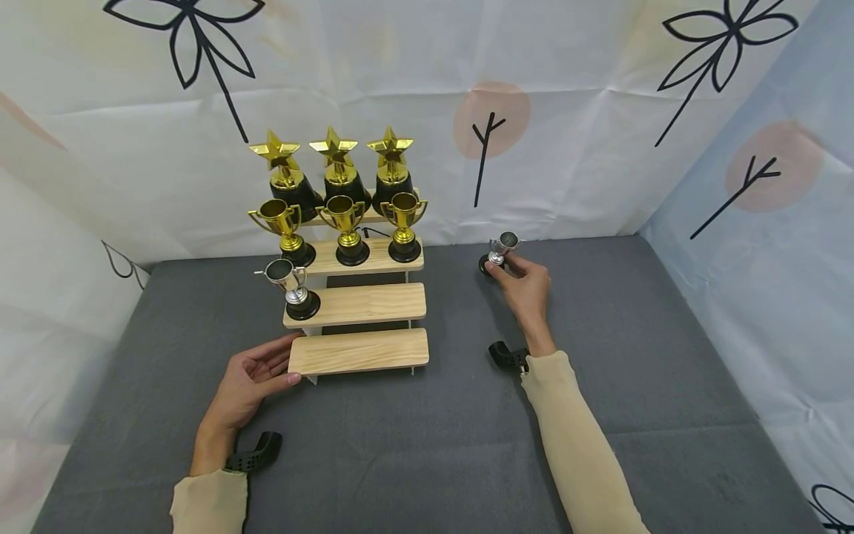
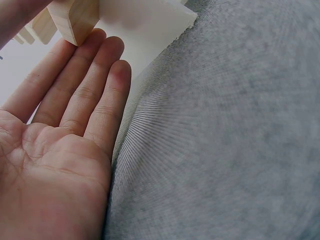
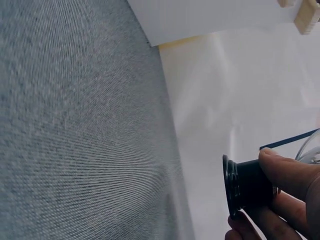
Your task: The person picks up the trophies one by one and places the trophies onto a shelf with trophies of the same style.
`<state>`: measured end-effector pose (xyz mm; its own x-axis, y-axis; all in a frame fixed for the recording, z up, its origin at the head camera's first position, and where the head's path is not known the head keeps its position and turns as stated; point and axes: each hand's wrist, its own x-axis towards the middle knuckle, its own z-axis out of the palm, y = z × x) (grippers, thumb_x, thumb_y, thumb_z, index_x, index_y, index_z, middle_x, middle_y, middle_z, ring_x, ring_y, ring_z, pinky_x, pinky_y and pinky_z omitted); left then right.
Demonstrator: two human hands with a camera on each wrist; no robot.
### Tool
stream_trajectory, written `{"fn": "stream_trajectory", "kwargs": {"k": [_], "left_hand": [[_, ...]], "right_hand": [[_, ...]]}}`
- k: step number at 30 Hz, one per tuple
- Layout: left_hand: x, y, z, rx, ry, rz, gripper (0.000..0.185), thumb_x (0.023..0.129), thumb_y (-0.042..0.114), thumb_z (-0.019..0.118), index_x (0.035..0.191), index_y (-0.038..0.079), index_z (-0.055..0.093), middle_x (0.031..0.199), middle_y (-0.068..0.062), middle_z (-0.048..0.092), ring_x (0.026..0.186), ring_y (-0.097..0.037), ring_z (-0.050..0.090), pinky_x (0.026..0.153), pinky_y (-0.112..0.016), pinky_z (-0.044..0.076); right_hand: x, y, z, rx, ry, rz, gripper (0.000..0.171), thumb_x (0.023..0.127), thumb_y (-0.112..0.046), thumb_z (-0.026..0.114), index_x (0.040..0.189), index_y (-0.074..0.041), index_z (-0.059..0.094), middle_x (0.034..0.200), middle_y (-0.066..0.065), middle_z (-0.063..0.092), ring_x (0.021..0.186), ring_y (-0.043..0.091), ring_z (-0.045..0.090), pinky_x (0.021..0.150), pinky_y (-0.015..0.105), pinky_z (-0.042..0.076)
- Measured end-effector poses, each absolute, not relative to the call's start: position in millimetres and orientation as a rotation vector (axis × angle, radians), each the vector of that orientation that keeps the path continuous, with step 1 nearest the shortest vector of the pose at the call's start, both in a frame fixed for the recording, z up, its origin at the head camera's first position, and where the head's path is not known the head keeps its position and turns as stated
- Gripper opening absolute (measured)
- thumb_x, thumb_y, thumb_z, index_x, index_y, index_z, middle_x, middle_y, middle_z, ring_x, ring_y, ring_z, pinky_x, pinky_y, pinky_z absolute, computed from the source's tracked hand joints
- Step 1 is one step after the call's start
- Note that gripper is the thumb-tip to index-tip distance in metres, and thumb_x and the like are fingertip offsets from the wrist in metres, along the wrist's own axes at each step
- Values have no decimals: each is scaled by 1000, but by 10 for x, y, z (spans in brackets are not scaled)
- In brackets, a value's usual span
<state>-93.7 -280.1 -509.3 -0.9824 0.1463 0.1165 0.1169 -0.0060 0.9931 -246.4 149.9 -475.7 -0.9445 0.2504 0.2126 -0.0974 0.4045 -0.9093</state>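
My right hand [image 1: 527, 285] pinches a small silver trophy cup [image 1: 497, 256] with a black base, to the right of the shelf. In the right wrist view, the black base [image 3: 247, 185] sticks out past the fingertips, apart from the cloth. My left hand [image 1: 250, 378] lies at the left end of the stepped wooden shelf [image 1: 360, 352]. Its straight fingers [image 2: 95, 100] touch the end of the lowest board, and its thumb is at the front corner. Another silver trophy cup [image 1: 293, 289] stands on the left of the second board from the bottom.
Three gold star trophies [image 1: 340, 167] line the top board. Below them stand three gold trophy cups [image 1: 343, 222]. A grey cloth [image 1: 427, 445] covers the table, with printed white sheets [image 1: 574, 163] rising behind it and at the sides.
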Motion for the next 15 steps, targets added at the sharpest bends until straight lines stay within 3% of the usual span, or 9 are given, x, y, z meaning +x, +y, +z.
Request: {"fn": "stream_trajectory", "kwargs": {"k": [7,15], "left_hand": [[-943,-2792,-5099,310,2184,2204,68,80,-22,72,140,-23,40,133,7,63,121,-7,62,100,-22,51],[-944,-2807,-5110,321,2191,2197,69,80,-22,71,141,-23,39,134,7,62,121,-7,62,100,-22,51]], "right_hand": [[-2357,1507,-4705,-114,-2335,1529,39,84,-20,86,118,-5,75,112,18,73,115,30,67,101,48,54],[-2282,1506,-4621,-74,-2321,1519,44,84,-20,86,121,-1,73,119,21,70,117,33,66,98,53,55]]}}
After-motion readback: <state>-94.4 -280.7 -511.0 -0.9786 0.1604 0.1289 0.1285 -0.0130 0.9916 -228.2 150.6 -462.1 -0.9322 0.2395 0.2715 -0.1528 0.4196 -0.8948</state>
